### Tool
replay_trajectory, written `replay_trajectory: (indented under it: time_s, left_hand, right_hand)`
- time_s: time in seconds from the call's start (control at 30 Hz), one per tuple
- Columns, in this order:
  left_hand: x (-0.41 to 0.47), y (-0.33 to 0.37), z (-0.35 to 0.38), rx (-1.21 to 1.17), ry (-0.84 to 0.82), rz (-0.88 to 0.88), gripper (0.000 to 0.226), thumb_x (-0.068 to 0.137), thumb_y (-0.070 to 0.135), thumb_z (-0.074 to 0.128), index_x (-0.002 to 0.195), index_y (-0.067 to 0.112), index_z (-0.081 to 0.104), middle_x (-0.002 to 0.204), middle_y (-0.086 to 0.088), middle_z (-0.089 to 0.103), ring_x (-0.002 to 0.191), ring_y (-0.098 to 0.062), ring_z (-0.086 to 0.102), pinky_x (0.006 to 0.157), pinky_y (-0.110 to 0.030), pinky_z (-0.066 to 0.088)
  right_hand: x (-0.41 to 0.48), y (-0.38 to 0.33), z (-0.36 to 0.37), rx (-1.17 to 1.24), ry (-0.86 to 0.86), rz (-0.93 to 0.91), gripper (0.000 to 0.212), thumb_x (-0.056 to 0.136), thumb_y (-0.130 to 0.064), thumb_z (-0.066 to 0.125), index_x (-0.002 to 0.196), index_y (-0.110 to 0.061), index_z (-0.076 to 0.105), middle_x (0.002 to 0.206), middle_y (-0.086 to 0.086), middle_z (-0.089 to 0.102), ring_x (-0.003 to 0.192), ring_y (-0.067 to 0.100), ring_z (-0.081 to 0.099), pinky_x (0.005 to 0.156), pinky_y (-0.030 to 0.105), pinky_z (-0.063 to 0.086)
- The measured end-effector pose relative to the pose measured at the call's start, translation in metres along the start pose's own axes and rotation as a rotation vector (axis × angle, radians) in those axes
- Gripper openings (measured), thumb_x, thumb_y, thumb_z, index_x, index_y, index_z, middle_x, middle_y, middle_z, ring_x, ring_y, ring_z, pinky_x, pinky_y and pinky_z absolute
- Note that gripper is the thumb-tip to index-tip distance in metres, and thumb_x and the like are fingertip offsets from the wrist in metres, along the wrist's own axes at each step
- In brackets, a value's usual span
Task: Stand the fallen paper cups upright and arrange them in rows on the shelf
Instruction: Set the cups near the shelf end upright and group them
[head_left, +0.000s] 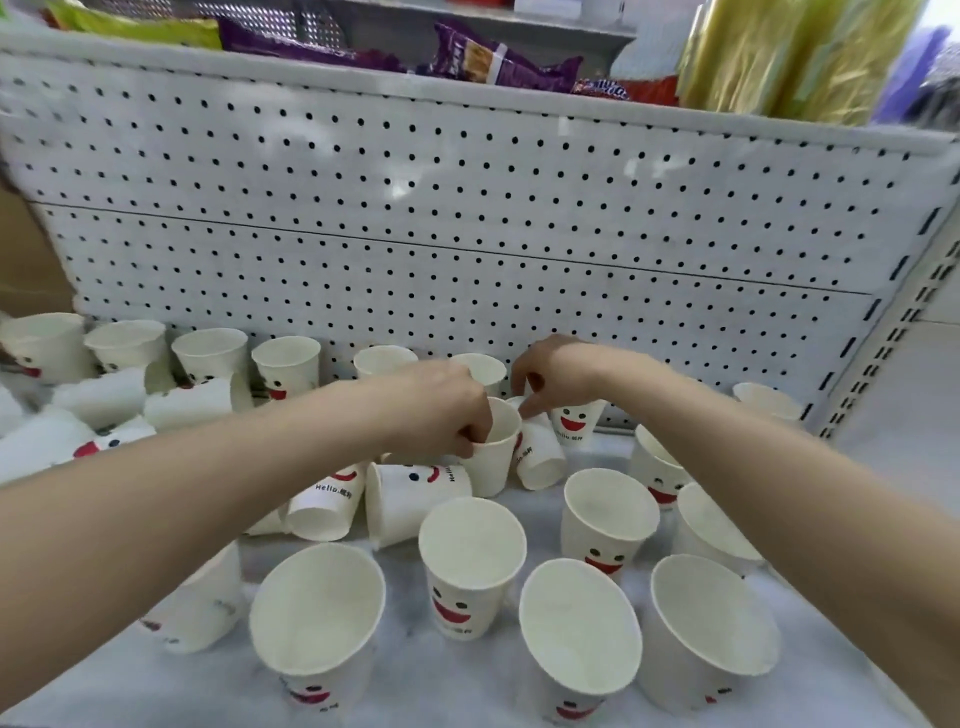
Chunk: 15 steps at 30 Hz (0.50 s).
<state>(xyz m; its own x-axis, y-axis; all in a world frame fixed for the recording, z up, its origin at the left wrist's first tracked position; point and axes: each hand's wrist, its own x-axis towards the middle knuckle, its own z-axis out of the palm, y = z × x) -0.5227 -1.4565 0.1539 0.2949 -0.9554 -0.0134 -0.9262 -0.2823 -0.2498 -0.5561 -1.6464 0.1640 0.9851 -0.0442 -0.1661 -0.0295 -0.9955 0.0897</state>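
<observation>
Many white smiley-printed paper cups (471, 561)

I see two bare forearms, no sleeves, coming in from seven and four o'clock. My left hand (441, 410) and right hand (558, 371) carry no rings, watch or gloves.
</observation>
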Motion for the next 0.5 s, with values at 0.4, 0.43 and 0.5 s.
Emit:
replay_trajectory:
  time_s: [0.4, 0.43, 0.5]
  left_hand:
    - [-0.018, -0.009, 0.009, 0.012, 0.076, 0.019, 0.02, 0.088, 0.024, 0.057, 0.069, 0.023, 0.049, 0.064, 0.001, 0.051, 0.064, -0.024, 0.05, 0.054, -0.028, 0.036]
    - [-0.017, -0.009, 0.01, 0.014, 0.086, 0.02, 0.021, 0.087, 0.024, 0.056, 0.068, 0.022, 0.048, 0.061, 0.002, 0.048, 0.063, -0.023, 0.049, 0.053, -0.028, 0.035]
    - [-0.017, -0.008, 0.011, 0.006, 0.102, 0.019, 0.021, 0.088, 0.024, 0.056, 0.068, 0.023, 0.049, 0.059, 0.003, 0.045, 0.062, -0.023, 0.047, 0.053, -0.028, 0.035]
  right_hand:
    - [-0.02, -0.004, 0.005, 0.034, -0.027, -0.029, 0.024, 0.084, -0.039, 0.068, 0.106, -0.029, 0.068, 0.092, -0.008, 0.061, 0.086, 0.015, 0.056, 0.07, 0.029, 0.048]
    - [-0.023, -0.003, 0.004, 0.015, -0.042, -0.016, 0.026, 0.085, -0.04, 0.067, 0.108, -0.028, 0.068, 0.093, -0.008, 0.06, 0.086, 0.015, 0.056, 0.069, 0.027, 0.046]
    - [-0.026, -0.001, 0.005, -0.041, -0.063, 0.019, 0.028, 0.085, -0.041, 0.066, 0.108, -0.025, 0.068, 0.094, -0.006, 0.061, 0.089, 0.018, 0.057, 0.068, 0.027, 0.046]
